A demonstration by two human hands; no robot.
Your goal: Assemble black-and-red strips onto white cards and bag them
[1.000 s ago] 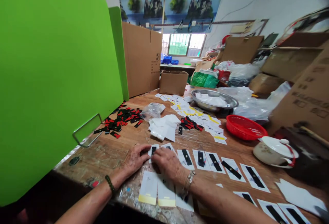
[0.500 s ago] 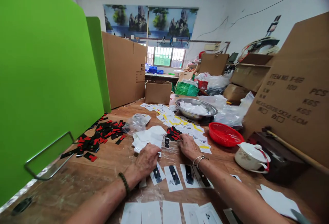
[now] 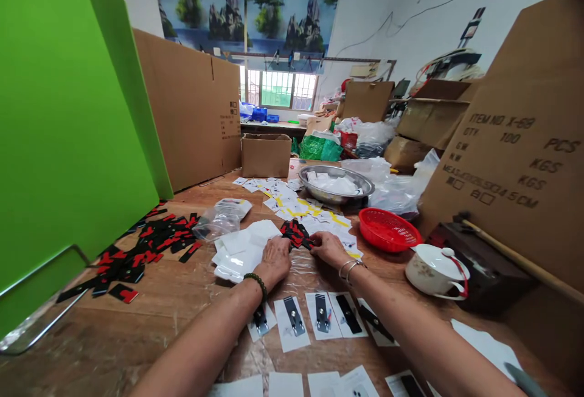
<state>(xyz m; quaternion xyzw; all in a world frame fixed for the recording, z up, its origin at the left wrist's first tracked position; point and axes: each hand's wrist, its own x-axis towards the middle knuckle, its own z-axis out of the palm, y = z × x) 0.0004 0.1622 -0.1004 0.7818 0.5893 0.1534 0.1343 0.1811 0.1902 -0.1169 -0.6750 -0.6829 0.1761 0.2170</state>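
White cards (image 3: pixel 286 385) are cut off by the bottom edge. Above them, at lower centre, strip-bearing cards (image 3: pixel 294 342) are laid in a row on the bench (image 3: pixel 173 306). At centre, a pile of red-and-black pieces (image 3: pixel 295 233) is flanked by the left hand (image 3: pixel 275 258) and right hand (image 3: pixel 329 248), both with fingers bent; whether anything is gripped cannot be told. Farther up, a metal bowl (image 3: pixel 326 199) is seen.

I have the left hand (image 3: pixel 276 258) at the near left edge of a small pile of black and red strips (image 3: pixel 296 234), and the right hand (image 3: pixel 329 249) at its right edge; whether either grips a strip, I can't tell. White packets (image 3: pixel 249 242) lie beside the left hand, with white cards (image 3: pixel 296 343) bearing black pieces (image 3: pixel 349 314) nearer the camera.
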